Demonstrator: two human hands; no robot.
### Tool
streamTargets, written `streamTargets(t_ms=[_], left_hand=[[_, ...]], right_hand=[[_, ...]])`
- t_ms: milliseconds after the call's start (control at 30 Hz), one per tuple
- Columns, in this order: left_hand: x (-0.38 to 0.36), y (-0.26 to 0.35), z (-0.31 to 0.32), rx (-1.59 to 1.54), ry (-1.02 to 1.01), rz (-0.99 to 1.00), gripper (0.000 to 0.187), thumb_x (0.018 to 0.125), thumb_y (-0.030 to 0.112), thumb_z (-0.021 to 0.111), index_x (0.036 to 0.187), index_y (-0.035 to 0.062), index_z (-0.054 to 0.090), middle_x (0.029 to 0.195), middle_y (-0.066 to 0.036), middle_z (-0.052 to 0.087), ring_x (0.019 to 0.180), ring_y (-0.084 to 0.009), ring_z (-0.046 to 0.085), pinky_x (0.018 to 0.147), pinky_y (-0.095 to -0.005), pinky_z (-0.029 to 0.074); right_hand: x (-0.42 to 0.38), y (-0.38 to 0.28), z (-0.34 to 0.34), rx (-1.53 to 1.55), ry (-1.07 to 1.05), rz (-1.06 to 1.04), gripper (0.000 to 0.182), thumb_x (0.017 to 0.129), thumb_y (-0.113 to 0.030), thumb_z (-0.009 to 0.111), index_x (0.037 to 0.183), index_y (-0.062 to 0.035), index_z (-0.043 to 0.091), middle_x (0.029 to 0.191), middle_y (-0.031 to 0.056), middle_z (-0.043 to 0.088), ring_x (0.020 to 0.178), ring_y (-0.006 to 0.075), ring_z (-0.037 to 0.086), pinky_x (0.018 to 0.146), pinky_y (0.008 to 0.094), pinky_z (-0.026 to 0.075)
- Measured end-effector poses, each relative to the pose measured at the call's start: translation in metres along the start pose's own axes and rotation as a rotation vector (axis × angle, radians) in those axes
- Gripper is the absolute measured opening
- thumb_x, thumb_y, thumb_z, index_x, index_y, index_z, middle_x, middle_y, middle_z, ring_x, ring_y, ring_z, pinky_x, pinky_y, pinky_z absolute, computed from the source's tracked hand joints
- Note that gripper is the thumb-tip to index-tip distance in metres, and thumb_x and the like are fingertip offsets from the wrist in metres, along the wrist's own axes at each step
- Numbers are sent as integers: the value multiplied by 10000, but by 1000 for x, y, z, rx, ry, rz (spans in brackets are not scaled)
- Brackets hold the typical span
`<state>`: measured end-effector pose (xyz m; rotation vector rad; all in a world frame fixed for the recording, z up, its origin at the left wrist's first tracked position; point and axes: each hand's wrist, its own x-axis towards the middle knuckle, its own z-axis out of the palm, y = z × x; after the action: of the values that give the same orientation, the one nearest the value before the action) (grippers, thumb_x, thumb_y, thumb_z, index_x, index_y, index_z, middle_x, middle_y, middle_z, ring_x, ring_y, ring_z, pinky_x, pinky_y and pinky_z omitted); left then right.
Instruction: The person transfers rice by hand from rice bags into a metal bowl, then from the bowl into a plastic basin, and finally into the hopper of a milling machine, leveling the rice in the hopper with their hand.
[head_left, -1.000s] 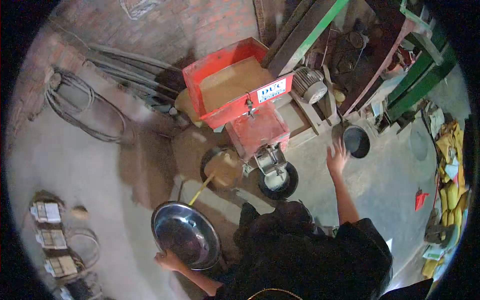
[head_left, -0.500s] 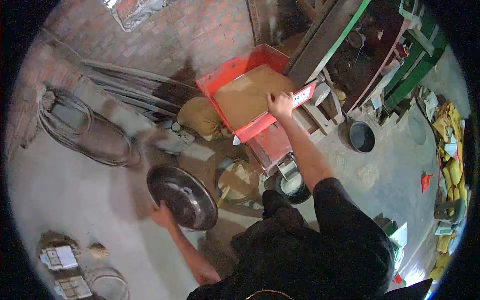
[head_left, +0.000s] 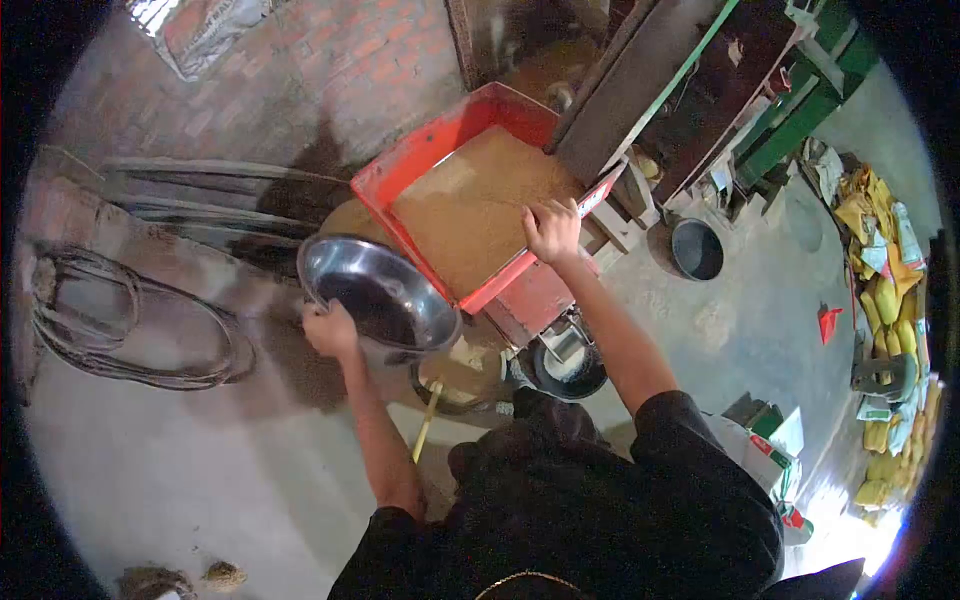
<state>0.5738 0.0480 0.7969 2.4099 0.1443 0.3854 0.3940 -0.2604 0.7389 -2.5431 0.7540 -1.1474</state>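
Observation:
My left hand (head_left: 330, 330) is closed on the near rim of a shiny metal basin (head_left: 430, 320), which is tilted and raised beside the red hopper (head_left: 425, 150). No contents are visible in the basin. Brown grain or meal (head_left: 480, 205) lies in the hopper. With fingers curled, my right hand (head_left: 552, 232) grips the hopper's right-hand edge. Under the hopper's outlet, a black bucket (head_left: 590, 383) holds pale powder. Another round container (head_left: 455, 402) sits below the metal basin, with a yellow stick (head_left: 427, 420) leaning in it.
Coiled hose (head_left: 150, 378) lies on the floor at left, near long poles (head_left: 220, 210) by the brick wall. A black bucket (head_left: 697, 249) stands at right. Dark green-edged machinery (head_left: 690, 100) rises behind the hopper. Yellow sacks (head_left: 880, 300) are piled far right.
My left hand has lifted the metal basin up and to the right, towards the hopper. My right hand stays at the hopper's edge. The whole view has shifted slightly.

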Motion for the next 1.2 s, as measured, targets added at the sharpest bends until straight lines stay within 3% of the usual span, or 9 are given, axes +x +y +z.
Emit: streamTargets(t_ms=[167, 333, 467, 633, 833, 900, 933, 1100, 1200], left_hand=[[-13, 62, 27, 3, 33, 40, 189, 722, 201, 623, 730, 41, 523, 712, -185, 604, 684, -408, 589, 628, -486, 436], [-34, 90, 83, 91, 144, 365, 174, 750, 199, 624, 734, 45, 546, 704, -181, 605, 645, -376, 593, 568, -488, 425], [-45, 93, 114, 152, 109, 352, 211, 775, 227, 634, 738, 40, 544, 683, -163, 599, 626, -354, 589, 569, -477, 430], [-45, 96, 119, 249, 68, 541, 185, 777, 202, 655, 752, 54, 548, 722, -122, 611, 653, -336, 582, 620, -445, 434], [-32, 77, 131, 159, 40, 624, 114, 695, 57, 643, 765, 57, 553, 716, -127, 610, 662, -342, 587, 634, -433, 443], [-30, 77, 132, 160, 34, 607, 120, 681, 39, 636, 766, 56, 553, 708, -134, 608, 653, -345, 587, 618, -434, 445], [-30, 76, 133, 182, 40, 582, 119, 682, 38, 636, 769, 55, 556, 703, -142, 607, 647, -352, 587, 606, -443, 446], [-33, 84, 129, 136, -6, 544, 122, 674, 18, 626, 771, 51, 559, 693, -159, 602, 635, -369, 587, 596, -477, 445], [-28, 79, 129, 96, -10, 610, 102, 689, 16, 604, 780, 39, 563, 712, -157, 608, 656, -367, 595, 604, -473, 448]], right_hand=[[0, 1, -5, 2, -42, 4, 202, 808, -249, 557, 701, -91, 626, 672, 75, 613, 643, 256, 562, 651, 387, 353], [0, 3, -3, 29, 14, -5, 185, 792, -231, 565, 676, -94, 609, 640, 64, 586, 614, 253, 541, 639, 384, 345], [2, 4, 0, 50, 19, -15, 180, 774, -221, 576, 644, -98, 573, 582, 76, 524, 575, 264, 501, 615, 393, 329], [-1, 7, 1, 20, 21, -28, 201, 777, -231, 569, 629, -98, 543, 558, 89, 493, 568, 270, 489, 599, 394, 309], [11, 2, -4, 21, -57, 7, 207, 807, -279, 580, 707, -105, 630, 601, 91, 588, 592, 262, 550, 618, 383, 362], [25, 10, -1, -74, -378, 85, 232, 812, -309, 577, 731, -104, 649, 620, 118, 612, 659, 294, 599, 640, 435, 438], [45, 9, -2, -29, -602, 296, 281, 822, -349, 565, 761, -90, 653, 692, 170, 629, 752, 334, 628, 696, 465, 492], [106, 64, 83, -105, -917, 8, 484, 819, -489, 544, 1116, -109, 587, 1133, 261, 559, 935, 405, 602, 796, 496, 489], [87, 120, 182, -262, -961, -35, 437, 821, -368, 536, 1074, -17, 605, 1108, 254, 584, 1047, 363, 572, 891, 440, 452]])
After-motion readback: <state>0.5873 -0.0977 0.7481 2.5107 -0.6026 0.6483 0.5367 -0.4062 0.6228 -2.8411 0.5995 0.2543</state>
